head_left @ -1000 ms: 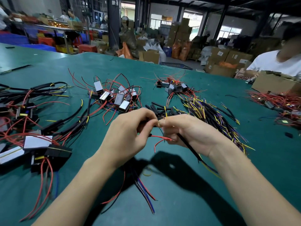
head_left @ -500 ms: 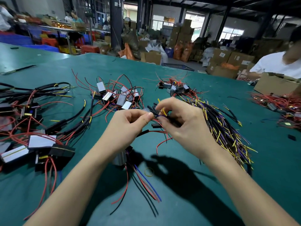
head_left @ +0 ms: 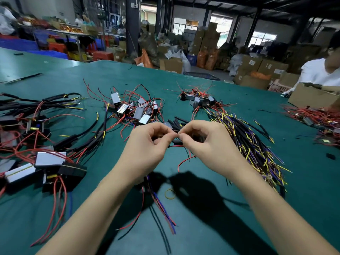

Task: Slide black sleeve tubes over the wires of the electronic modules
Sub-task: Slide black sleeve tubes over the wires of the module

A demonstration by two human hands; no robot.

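- Both hands raised over the green table (head_left: 211, 227), fingertips meeting mid-scene.
- Left hand (head_left: 147, 144): thumb and index curled, pinching wires (head_left: 161, 205) that hang below the palm – red, blue, black strands trailing toward the near edge.
- Right hand (head_left: 207, 144): thumb and index pinched tip-to-tip against the left's; a short black sleeve (head_left: 178, 142) sits just below the pinch, between the hands. Can't tell which fingers actually hold it.
- Red wire (head_left: 184, 160) loops down from under the right hand.
- Loose sleeves (head_left: 177, 121) lie just beyond the fingertips.
- Right of the hands: big bundle (head_left: 248, 144) of black, yellow and purple wires.
- Far left of the hands: cluster of silver modules (head_left: 136, 111) with red leads; a second, smaller cluster (head_left: 198, 100) far right of it.
- Left edge: larger modules (head_left: 49, 159) with sleeved leads.
- Yellow rubber band (head_left: 169, 194) on the table near the wrists.
- Person in white (head_left: 320, 72) at far right behind a cardboard box (head_left: 312, 95).
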